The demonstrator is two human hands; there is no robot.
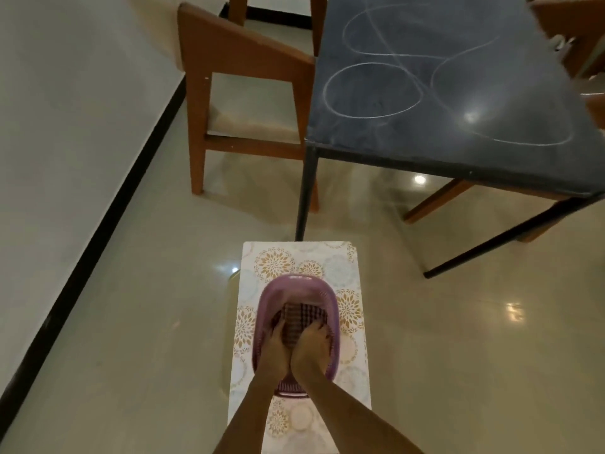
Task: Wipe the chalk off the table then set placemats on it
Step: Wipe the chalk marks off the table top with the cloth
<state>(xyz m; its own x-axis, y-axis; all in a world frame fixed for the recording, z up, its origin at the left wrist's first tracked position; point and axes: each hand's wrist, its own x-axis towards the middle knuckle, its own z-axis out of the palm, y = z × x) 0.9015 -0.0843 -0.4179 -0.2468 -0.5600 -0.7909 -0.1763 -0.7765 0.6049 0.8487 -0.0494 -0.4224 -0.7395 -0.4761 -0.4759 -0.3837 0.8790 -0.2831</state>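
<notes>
Two-thirds of view: glossy beige tiled floor (pixel 137 322). At one o'clock, dark slate-blue rectangular table (pixel 540 103) on thin black legs, looping white chalk lines (pixel 373 90) unwiped across its top. At eleven o'clock, brown wooden chair (pixel 242 93) pushed against table's left edge; more wooden chair parts at far right, blurred. At six o'clock, stack of pale rectangular placemats with gold floral medallions (pixel 347 267), apparently resting on some low support whose rim peeks out at left; nature of support unclear. On top of stack, purple oval plastic basket (pixel 296 286) with slotted walls. Inside basket, dark checked cloth (pixel 302 317), partly hidden.

Left hand (pixel 273 347) and right hand (pixel 311 345) both down in basket, side by side, fingers reaching onto cloth. Whether fingers pinch cloth or merely lie on it: cannot tell, fingertips buried and blurred.

Likely step: taking cloth out for wiping. Chalk untouched, placemats well apart from tabletop, so task barely begun.

Risks from here:
- Basket dragged or tipped along with cloth if fabric snags on slotted walls.
- Top placemats sliding off stack if basket shifts under pull.
- Dry cloth smearing chalk rather than lifting it.
- Placemats laid on chalky residue, picking up dust.
</notes>
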